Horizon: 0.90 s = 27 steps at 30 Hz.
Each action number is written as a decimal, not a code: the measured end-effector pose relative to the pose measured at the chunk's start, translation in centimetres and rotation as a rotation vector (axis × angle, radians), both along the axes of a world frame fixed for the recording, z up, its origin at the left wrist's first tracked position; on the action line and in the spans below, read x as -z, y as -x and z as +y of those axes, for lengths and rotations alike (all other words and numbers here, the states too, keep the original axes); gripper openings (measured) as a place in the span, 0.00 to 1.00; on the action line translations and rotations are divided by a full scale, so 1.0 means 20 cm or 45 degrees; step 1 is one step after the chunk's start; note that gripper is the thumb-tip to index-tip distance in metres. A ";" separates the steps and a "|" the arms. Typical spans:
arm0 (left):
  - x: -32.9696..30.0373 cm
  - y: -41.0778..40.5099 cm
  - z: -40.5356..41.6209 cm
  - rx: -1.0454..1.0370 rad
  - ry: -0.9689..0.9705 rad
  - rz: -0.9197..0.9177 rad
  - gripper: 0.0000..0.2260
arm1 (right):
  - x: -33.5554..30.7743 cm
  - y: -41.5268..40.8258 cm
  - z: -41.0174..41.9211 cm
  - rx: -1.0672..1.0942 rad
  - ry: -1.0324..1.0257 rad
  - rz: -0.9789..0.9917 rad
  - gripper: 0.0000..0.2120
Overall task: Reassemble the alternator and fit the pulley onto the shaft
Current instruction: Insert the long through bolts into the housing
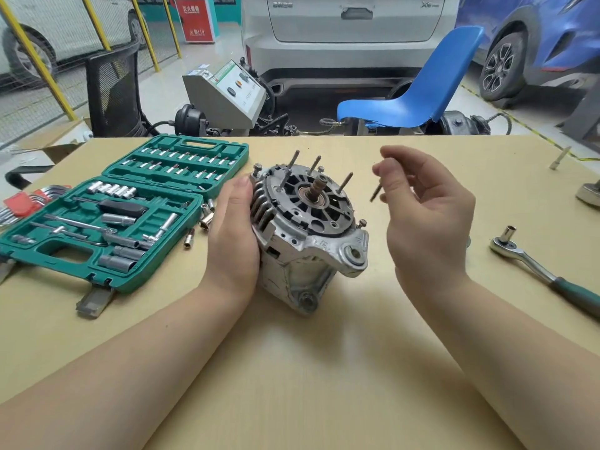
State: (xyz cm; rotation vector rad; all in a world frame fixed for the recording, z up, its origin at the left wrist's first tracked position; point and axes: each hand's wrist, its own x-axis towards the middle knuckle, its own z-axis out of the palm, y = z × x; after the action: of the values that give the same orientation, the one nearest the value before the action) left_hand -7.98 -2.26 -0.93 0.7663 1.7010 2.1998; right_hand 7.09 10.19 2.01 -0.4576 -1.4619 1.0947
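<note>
Alternator (308,235) standing near the middle of the table (292,368), shaft (316,188) up and tilted slightly away. Three long bolts (313,165) poking up loosely out of the front housing around the shaft, leaning at different angles. No pulley on the shaft; bearing ring visible at its base.

Left hand (232,228) pressed flat against the alternator's left side, fingers mostly straight along the finned casing, steadying it. Right hand (422,206) raised just to the right of the alternator, not touching it, pinching a fourth bolt (376,191) between thumb and fingertips; bolt hanging point-down, tilted, clear of the housing.

Green socket case (107,222) lying open at left, lid propped toward the far edge, rows of bits in the lid, sockets and extension bars in the base. A few loose sockets (206,219) on the table between case and left hand. Red holder of hex keys (22,203) beside the case at far left. Ratchet (545,271) with a socket fitted lying at right, green handle running off toward the right edge. Small metal piece (558,159) standing near the far right corner; another metal object (589,193) partly cut off at the right edge, identity unclear.

Beyond the table: blue chair (422,89), grey test bench (227,92), parked cars.
</note>
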 end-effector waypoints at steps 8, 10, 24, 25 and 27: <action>0.03 0.04 0.00 0.029 0.005 0.084 0.11 | -0.02 -0.02 -0.21 -0.229 -0.514 -0.063 0.09; 0.04 0.05 0.00 0.091 -0.029 0.058 0.12 | -0.01 -0.01 -0.23 -0.256 -0.519 -0.064 0.09; 0.04 0.06 0.00 0.108 -0.032 0.036 0.14 | 0.03 -0.02 -0.24 -0.268 -0.514 -0.131 0.06; 0.04 0.06 0.00 0.106 -0.036 0.023 0.15 | 0.03 -0.02 -0.24 -0.269 -0.511 -0.137 0.05; 0.04 0.06 0.01 0.118 -0.044 -0.013 0.13 | 0.04 -0.02 -0.25 -0.276 -0.498 -0.146 0.05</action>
State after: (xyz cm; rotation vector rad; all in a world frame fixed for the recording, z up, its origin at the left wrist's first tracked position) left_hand -9.19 -2.09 -1.73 0.8240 1.5933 2.1721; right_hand 7.48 5.26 1.24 -0.0879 -1.8103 0.9281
